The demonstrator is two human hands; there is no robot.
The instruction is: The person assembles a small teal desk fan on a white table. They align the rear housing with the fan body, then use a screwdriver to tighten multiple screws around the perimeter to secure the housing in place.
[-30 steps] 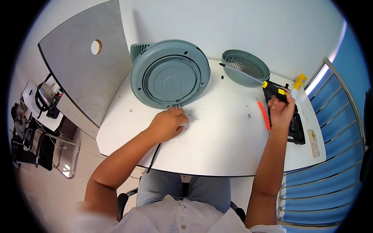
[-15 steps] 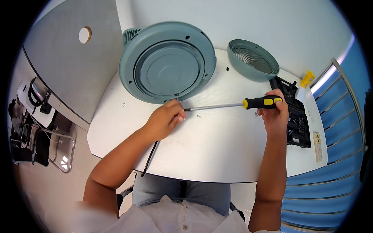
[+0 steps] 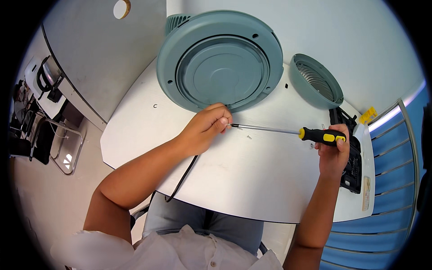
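My right hand (image 3: 334,155) grips the black-and-yellow handle of a screwdriver (image 3: 274,130), its long shaft lying almost level and pointing left. At the tip, my left hand (image 3: 204,128) pinches a tiny silvery piece that looks like a screw, partly hidden by the fingers. Right behind the left hand stands a large round grey-green appliance base (image 3: 220,27), tilted with its underside facing me and screw holes around the rim. A black cable (image 3: 182,182) runs from beneath my left forearm over the table's front edge.
A grey-green slatted cover (image 3: 310,87) lies back right, near an open black tool case (image 3: 353,166). Small loose screws (image 3: 249,137), a black C-shaped clip (image 3: 155,106) and a black bit (image 3: 286,85) rest on the white table (image 3: 216,180). Metal railing (image 3: 396,157) borders the right.
The view has shifted, so the table and base sit differently in it. The screwdriver tip still meets my left fingers, where a silvery piece now shows.
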